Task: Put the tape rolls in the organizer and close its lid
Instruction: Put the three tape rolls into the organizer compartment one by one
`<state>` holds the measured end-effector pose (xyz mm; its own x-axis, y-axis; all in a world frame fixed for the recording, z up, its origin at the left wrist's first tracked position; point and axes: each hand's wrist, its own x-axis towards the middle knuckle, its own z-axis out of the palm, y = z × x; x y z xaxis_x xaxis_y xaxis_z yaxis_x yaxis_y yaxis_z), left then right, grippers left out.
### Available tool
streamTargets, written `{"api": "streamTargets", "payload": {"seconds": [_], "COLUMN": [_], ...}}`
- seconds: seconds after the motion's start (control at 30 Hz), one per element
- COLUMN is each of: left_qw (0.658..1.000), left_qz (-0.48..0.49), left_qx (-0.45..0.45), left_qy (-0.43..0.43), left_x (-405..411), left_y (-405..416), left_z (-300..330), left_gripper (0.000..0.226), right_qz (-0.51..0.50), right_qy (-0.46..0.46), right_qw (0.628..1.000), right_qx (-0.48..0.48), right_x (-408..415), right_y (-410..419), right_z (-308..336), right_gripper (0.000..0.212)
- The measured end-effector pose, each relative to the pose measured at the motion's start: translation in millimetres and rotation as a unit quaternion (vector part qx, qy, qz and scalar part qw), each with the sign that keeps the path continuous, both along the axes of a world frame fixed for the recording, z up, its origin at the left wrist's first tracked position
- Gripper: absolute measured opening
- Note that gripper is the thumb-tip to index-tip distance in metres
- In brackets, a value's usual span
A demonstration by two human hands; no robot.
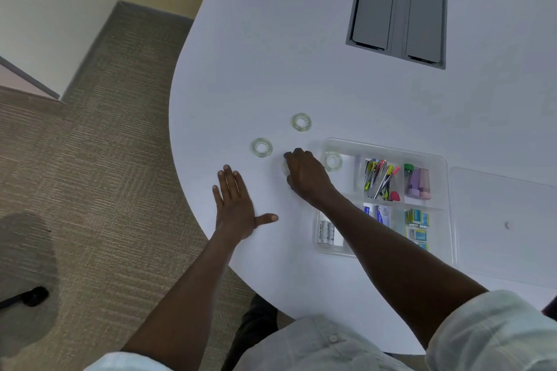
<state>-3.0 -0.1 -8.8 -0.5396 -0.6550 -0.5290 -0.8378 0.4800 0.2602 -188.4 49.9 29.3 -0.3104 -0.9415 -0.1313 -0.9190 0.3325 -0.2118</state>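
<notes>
A clear plastic organizer (434, 156) lies open on the white table, with one clear tape roll (333, 161) in its far left compartment. Two more clear tape rolls lie flat on the table: one (262, 147) to the left and one (301, 122) farther back. My right hand (306, 175) is curled over a third loose tape roll (285, 168), mostly hidden under the fingers, just left of the organizer. My left hand (236, 205) rests flat and open on the table, nearer the edge. The organizer's clear lid (500, 220) lies flat to the right.
The organizer's other compartments hold pens (380, 179), pastel tubes (417, 181), batteries (325, 232) and small boxes (417, 224). A grey cable hatch (398, 10) is set in the table farther back. The curved table edge (180, 166) runs left of my hands, with carpet below.
</notes>
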Motion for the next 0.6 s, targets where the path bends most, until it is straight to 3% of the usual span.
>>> {"api": "streamTargets", "payload": {"seconds": [0.13,0.33,0.4,0.6], "left_qw": [1.000,1.000,1.000,1.000], "left_qz": [0.000,0.003,0.004,0.005], "left_qx": [0.005,0.012,0.012,0.017], "left_qy": [-0.004,-0.007,-0.003,0.003], "left_x": [-0.7,-1.2,-1.2,-0.7], "left_y": [-0.6,-0.7,-1.0,-0.6], "left_z": [0.5,2.7,3.3,3.5], "left_gripper": [0.144,0.145,0.146,0.146], "right_qz": [-0.077,-0.272,-0.300,-0.287], "right_qy": [-0.064,-0.110,-0.103,-0.125], "right_qw": [0.990,0.935,0.931,0.950], "right_qx": [-0.097,-0.199,-0.184,0.010], "right_x": [-1.7,-27.3,-38.5,-52.4], "right_y": [0.0,19.3,31.3,52.8], "right_z": [22.1,59.5,60.5,48.4], "right_gripper": [0.049,0.048,0.048,0.051]}}
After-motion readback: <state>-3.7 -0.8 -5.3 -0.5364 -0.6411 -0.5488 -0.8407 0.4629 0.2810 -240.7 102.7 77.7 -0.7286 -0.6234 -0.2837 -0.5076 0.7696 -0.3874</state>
